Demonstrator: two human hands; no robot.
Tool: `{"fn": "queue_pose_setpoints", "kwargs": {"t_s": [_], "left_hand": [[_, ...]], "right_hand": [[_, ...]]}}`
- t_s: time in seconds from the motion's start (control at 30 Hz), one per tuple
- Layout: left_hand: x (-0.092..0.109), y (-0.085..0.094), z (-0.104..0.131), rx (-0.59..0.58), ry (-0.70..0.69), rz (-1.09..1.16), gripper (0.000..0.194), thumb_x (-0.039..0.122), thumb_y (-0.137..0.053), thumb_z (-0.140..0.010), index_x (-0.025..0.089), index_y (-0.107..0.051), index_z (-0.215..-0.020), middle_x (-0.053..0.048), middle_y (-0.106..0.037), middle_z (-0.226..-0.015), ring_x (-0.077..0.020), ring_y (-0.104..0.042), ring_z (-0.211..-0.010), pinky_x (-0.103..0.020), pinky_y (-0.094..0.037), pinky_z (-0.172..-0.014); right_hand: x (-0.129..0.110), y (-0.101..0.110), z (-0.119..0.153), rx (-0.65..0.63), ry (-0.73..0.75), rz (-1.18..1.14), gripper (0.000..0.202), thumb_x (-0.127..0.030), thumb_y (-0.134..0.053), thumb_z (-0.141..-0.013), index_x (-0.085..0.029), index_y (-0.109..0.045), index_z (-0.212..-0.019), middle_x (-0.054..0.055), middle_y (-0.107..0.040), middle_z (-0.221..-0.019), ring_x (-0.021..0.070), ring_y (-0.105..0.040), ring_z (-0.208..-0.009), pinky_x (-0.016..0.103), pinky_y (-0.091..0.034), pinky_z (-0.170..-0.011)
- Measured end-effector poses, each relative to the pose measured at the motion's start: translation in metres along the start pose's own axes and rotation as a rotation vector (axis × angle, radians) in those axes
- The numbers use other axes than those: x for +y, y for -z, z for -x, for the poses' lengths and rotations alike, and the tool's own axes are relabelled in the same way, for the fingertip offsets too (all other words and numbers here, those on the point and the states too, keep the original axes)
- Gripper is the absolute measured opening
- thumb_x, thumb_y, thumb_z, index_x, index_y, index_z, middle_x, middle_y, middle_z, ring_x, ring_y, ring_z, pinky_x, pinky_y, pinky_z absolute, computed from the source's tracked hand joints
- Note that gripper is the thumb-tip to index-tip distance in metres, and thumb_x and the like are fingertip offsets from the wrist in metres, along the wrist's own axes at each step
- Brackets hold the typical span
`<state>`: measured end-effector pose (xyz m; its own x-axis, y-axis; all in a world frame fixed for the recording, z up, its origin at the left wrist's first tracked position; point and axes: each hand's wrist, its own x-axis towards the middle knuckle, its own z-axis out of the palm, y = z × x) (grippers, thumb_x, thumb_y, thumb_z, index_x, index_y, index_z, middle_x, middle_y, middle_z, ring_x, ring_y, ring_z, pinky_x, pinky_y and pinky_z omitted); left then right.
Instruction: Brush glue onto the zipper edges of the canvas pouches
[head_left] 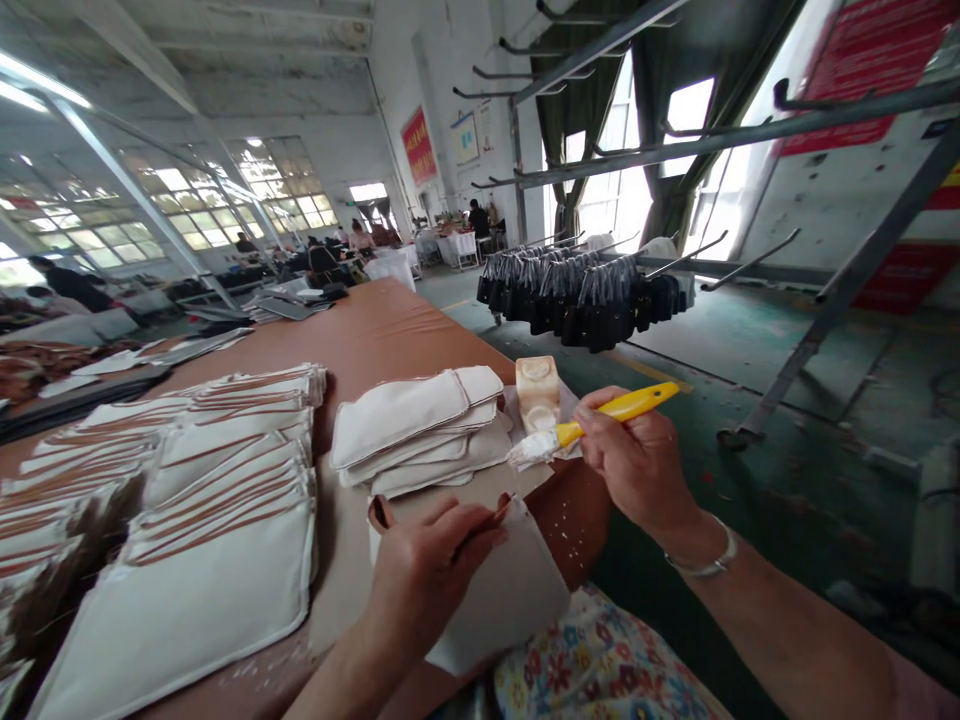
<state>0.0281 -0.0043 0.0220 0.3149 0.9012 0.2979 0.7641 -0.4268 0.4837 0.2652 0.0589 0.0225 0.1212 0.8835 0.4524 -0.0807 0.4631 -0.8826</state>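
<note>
My right hand grips a paintbrush by its yellow handle. White paste coats the bristles, which point left and hang near a pale, open-sided container at the table's right edge. My left hand is closed on the upper edge of a white fabric pouch with brown lining at its mouth. The pouch slants over the table edge towards my lap. Just beyond my left hand lies a stack of white pouches.
Overlapping rows of white pouches with brown edges cover the left of the brown table. A metal rack with black hanging pieces stands at right. Other people work in the background.
</note>
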Motion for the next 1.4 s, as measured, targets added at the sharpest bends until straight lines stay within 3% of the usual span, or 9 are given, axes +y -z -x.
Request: {"fn": "queue_pose_setpoints", "kwargs": {"t_s": [0.23,0.43,0.67,0.87,1.03,1.13,1.23,1.3,1.4], "left_hand": [[0.0,-0.001,0.004,0.071,-0.036,-0.15,0.025,0.046,-0.057,-0.093,0.031,-0.077,-0.091,-0.004,-0.069,-0.074,-0.0159,-0.065,-0.066,-0.024,-0.048,-0.059],[0.0,0.0,0.003,0.03,-0.003,-0.148,0.027,0.047,-0.056,-0.093,0.031,-0.077,-0.087,-0.004,-0.069,-0.072,-0.0165,-0.065,-0.065,-0.025,-0.047,-0.058],[-0.01,-0.002,0.002,-0.021,0.065,-0.108,0.024,0.046,-0.058,-0.092,0.031,-0.076,-0.087,-0.002,-0.072,-0.078,-0.0166,-0.067,-0.069,-0.026,-0.048,-0.064],[0.001,0.029,-0.027,-0.012,0.045,-0.073,0.035,0.054,-0.059,-0.088,0.024,-0.074,-0.079,-0.001,-0.068,-0.072,-0.0143,-0.06,-0.065,-0.024,-0.041,-0.059],[0.01,0.091,-0.064,0.06,0.01,0.123,0.085,0.085,-0.017,-0.084,0.02,-0.067,-0.062,-0.005,-0.059,-0.061,-0.0167,-0.051,-0.06,-0.029,-0.041,-0.058],[-0.023,0.12,-0.064,-0.064,0.114,0.251,0.099,0.089,0.0,-0.078,0.02,-0.068,-0.059,-0.008,-0.058,-0.061,-0.0177,-0.05,-0.059,-0.031,-0.044,-0.061],[-0.085,0.125,-0.045,-0.273,0.338,0.338,0.093,0.085,-0.009,-0.084,0.02,-0.075,-0.072,-0.008,-0.062,-0.063,-0.0195,-0.054,-0.062,-0.032,-0.047,-0.066],[-0.127,0.112,-0.028,-0.226,0.494,0.329,0.08,0.081,-0.025,-0.086,0.019,-0.076,-0.085,-0.007,-0.067,-0.073,-0.0217,-0.06,-0.072,-0.033,-0.05,-0.075],[-0.172,0.067,-0.007,-0.126,0.676,0.209,0.068,0.08,-0.047,-0.077,0.018,-0.073,-0.086,-0.008,-0.071,-0.082,-0.023,-0.063,-0.077,-0.033,-0.051,-0.076]], "right_hand": [[-0.024,0.003,0.021,-0.322,-0.127,-0.013,0.021,-0.037,-0.059,-0.098,-0.019,-0.061,-0.087,-0.006,-0.047,-0.051,0.0102,-0.042,-0.044,0.023,-0.033,-0.044],[-0.03,0.009,0.016,-0.163,-0.012,-0.016,0.014,-0.032,-0.06,-0.096,-0.02,-0.062,-0.089,-0.007,-0.046,-0.052,0.0107,-0.042,-0.045,0.024,-0.034,-0.044],[-0.025,0.005,0.029,-0.421,-0.056,-0.044,0.015,-0.031,-0.058,-0.099,-0.021,-0.062,-0.088,-0.006,-0.046,-0.057,0.0103,-0.042,-0.048,0.024,-0.034,-0.047],[-0.045,0.036,0.026,0.046,-0.031,-0.219,0.012,-0.023,-0.063,-0.094,-0.021,-0.066,-0.083,-0.004,-0.046,-0.055,0.0095,-0.039,-0.047,0.026,-0.032,-0.048],[-0.068,0.053,0.01,0.278,0.0,-0.382,0.009,-0.017,-0.063,-0.089,-0.02,-0.069,-0.082,-0.004,-0.042,-0.048,0.0091,-0.033,-0.044,0.027,-0.032,-0.048],[-0.065,0.061,0.01,0.307,-0.029,-0.378,0.009,-0.019,-0.064,-0.089,-0.02,-0.07,-0.083,-0.003,-0.041,-0.048,0.0106,-0.032,-0.044,0.028,-0.032,-0.047],[-0.049,0.063,0.013,0.294,-0.089,-0.364,0.005,-0.021,-0.066,-0.089,-0.023,-0.071,-0.087,-0.004,-0.04,-0.049,0.0123,-0.032,-0.046,0.028,-0.031,-0.046],[-0.036,0.059,0.015,0.266,-0.138,-0.368,0.005,-0.02,-0.066,-0.088,-0.022,-0.07,-0.086,-0.004,-0.04,-0.049,0.0115,-0.032,-0.046,0.027,-0.03,-0.046],[-0.019,0.047,0.017,0.199,-0.224,-0.394,0.014,-0.022,-0.065,-0.091,-0.02,-0.065,-0.077,-0.004,-0.04,-0.05,0.0096,-0.032,-0.045,0.025,-0.028,-0.045]]}}
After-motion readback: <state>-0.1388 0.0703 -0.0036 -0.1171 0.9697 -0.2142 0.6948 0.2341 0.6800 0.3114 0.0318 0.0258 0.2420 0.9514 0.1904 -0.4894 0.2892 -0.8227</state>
